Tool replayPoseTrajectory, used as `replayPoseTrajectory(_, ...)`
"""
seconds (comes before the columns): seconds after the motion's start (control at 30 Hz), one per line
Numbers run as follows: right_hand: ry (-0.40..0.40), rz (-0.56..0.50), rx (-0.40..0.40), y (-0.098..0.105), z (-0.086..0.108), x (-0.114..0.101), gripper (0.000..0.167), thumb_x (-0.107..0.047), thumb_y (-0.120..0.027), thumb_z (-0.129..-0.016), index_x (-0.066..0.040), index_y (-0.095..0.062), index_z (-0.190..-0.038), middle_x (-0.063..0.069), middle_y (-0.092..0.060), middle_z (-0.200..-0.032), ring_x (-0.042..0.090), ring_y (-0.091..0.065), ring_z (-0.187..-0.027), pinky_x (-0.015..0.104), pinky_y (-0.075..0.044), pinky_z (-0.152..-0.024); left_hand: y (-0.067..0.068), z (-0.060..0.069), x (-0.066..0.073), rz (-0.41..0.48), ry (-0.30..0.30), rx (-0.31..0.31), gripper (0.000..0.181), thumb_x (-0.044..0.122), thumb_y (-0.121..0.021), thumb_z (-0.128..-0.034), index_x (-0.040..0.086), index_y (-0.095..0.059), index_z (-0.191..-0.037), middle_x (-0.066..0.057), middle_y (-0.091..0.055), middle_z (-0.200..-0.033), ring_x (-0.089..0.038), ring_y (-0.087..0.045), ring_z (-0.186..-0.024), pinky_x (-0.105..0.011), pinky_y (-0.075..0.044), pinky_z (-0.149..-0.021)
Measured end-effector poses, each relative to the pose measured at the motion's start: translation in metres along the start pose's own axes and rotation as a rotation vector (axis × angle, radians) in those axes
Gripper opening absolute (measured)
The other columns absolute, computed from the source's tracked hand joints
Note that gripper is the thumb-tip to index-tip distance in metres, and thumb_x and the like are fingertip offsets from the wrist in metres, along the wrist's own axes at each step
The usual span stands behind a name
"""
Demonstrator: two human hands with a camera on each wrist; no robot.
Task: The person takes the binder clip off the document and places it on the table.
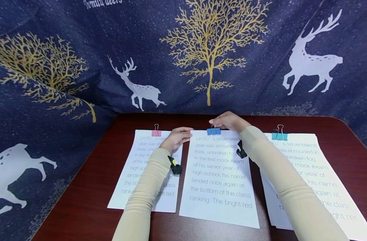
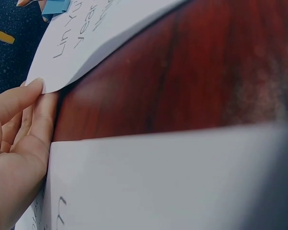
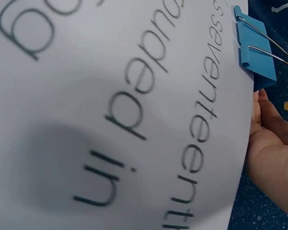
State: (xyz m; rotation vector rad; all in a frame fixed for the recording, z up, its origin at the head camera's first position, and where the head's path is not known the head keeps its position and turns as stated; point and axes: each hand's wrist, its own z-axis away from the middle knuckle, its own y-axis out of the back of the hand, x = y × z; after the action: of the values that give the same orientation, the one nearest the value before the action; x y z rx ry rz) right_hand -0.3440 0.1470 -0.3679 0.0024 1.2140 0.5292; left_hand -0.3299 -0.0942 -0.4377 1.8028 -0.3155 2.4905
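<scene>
Blue binder clip (image 1: 214,131) sits on the top edge of the middle paper stack (image 1: 219,214), its wire handles upright. Right hand (image 1: 228,121): fingers closed to a pinch at the clip's handles. Left hand (image 1: 176,137): thumb above and fingers beneath, pinching the top left corner of the same stack; the remaining fingers are loosely bent. Left paper stack (image 1: 117,199) lies just beside the middle stack, partly under the left forearm, with a pink binder clip (image 1: 156,133) on its top edge. Right paper stack (image 1: 346,207), partly covered by the right forearm, bears a teal binder clip (image 1: 279,136). All three stacks lie on a reddish-brown table (image 1: 90,187). Dark blue fabric (image 1: 183,97), printed with deer and trees, hangs behind.
</scene>
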Motion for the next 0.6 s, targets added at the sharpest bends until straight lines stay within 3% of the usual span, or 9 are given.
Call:
replayPoseTrajectory(0.2, -0.035, 0.032, 0.043, 0.002, -0.004, -0.004, 0.047, -0.026, -0.065, -0.091, 0.005, -0.058, -0.125, 0.005, -0.059, -0.103, 0.020, -0.053, -0.104, 0.040, -0.040, -0.107, -0.002, 0.002, 0.001, -0.007, -0.005, -0.005, 0.038, -0.014, -0.056, -0.0877, -0.008, -0.056, -0.125, 0.001, -0.059, -0.085, -0.009, -0.061, -0.077, -0.020, -0.054, -0.072)
replayPoseTrajectory(0.33, -0.036, 0.050, 0.056, 0.003, -0.005, -0.008, 0.045, -0.026, -0.064, -0.092, 0.006, -0.058, -0.123, 0.008, -0.057, -0.108, 0.022, -0.052, -0.105, 0.040, -0.040, -0.107, -0.002, 0.003, 0.002, -0.013, -0.002, -0.007, 0.038, -0.014, -0.056, -0.0873, -0.008, -0.056, -0.124, 0.001, -0.059, -0.084, -0.009, -0.061, -0.077, -0.021, -0.054, -0.074)
replayPoseTrajectory(0.47, -0.029, 0.042, 0.065, 0.004, -0.006, -0.011, 0.047, -0.025, -0.063, -0.093, 0.005, -0.056, -0.128, 0.014, -0.055, -0.127, 0.025, -0.051, -0.115, 0.042, -0.038, -0.109, -0.004, 0.004, 0.004, -0.029, 0.013, -0.007, 0.038, -0.014, -0.057, -0.0871, -0.008, -0.056, -0.125, 0.001, -0.060, -0.085, -0.009, -0.061, -0.079, -0.023, -0.055, -0.078)
replayPoseTrajectory(0.6, -0.019, 0.035, 0.078, 0.005, -0.008, -0.012, 0.048, -0.027, -0.065, -0.092, 0.005, -0.057, -0.127, 0.008, -0.061, -0.111, 0.024, -0.052, -0.114, 0.042, -0.039, -0.108, -0.007, 0.002, 0.005, -0.048, 0.021, 0.022, 0.036, -0.013, -0.058, -0.0863, -0.007, -0.058, -0.122, -0.001, -0.061, -0.088, -0.009, -0.061, -0.081, -0.027, -0.055, -0.083)
